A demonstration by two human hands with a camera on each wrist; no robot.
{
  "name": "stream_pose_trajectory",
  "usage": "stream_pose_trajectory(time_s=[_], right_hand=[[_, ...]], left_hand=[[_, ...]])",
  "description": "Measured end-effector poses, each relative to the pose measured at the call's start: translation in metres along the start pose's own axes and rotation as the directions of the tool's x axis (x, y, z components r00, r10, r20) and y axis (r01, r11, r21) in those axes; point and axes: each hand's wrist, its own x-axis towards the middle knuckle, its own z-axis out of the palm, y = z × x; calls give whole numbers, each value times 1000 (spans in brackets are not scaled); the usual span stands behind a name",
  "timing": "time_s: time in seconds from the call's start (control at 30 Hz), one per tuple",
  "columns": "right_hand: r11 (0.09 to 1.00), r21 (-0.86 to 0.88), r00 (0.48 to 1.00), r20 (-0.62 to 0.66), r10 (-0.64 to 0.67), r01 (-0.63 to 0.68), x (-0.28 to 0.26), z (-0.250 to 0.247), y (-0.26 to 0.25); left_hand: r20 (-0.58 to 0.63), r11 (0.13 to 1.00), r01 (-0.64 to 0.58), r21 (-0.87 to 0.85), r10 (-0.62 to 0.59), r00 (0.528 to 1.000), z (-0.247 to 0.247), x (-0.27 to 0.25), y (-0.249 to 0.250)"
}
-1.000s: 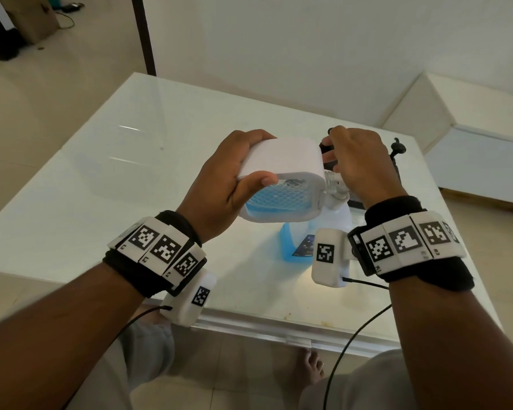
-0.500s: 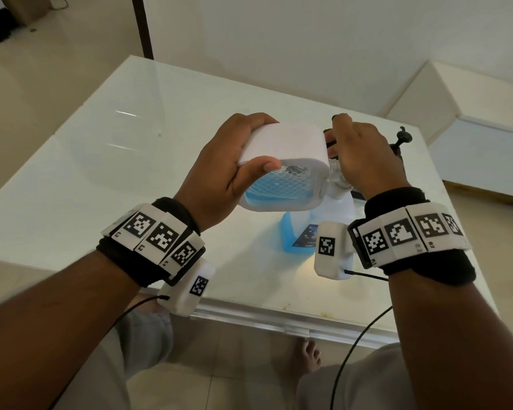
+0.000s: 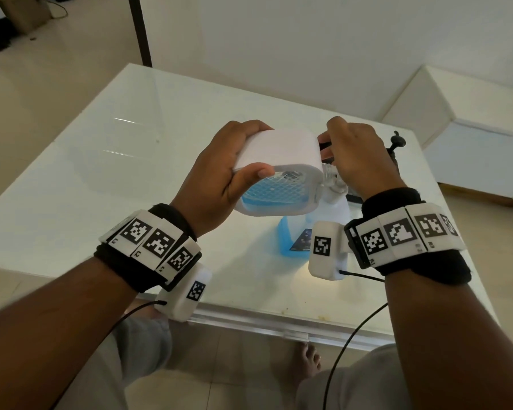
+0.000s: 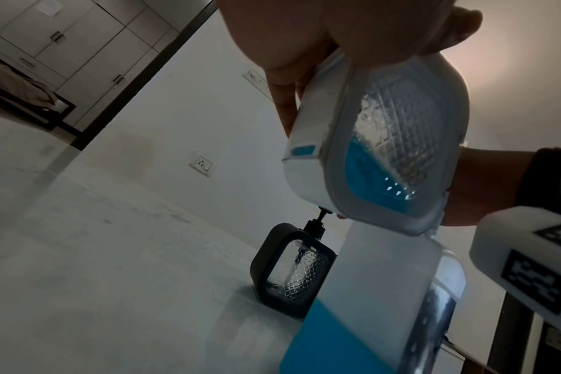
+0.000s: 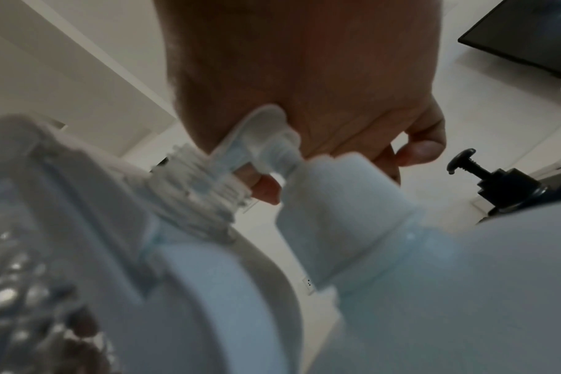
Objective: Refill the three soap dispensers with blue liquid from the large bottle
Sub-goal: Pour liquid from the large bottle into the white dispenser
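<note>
White soap dispenser, tipped on its side above the large bottle, with a pump being fitted at its neck.

Head view: the left hand gripped the dispenser's body, thumb curled over the near edge, holding it level above the table; the right hand was closed at its threaded neck, probably to steady the pump while screwing it in. Left wrist view: only here did the blue liquid show pooled in the lower corner, about half full, and 1 black dispenser stood empty behind the bottle, so at least 1 refill seemed left. Right wrist view: blurred, but it alone showed the fingers pinching a clear pump piece against the neck threads; another black pump head stood beyond.
</note>
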Motion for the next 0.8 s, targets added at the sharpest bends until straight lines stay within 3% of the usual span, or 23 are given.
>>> stream_pose_trajectory(time_s=[0.33, 0.8], right_hand=[[996, -14, 993, 76, 88, -87, -2, 1, 4], [992, 102, 997, 8, 73, -74, 0, -2, 4]], left_hand=[[7, 1000, 7, -25, -7, 1000, 0, 1, 3], [-6, 999, 13, -30, -13, 1000, 1, 0, 1]])
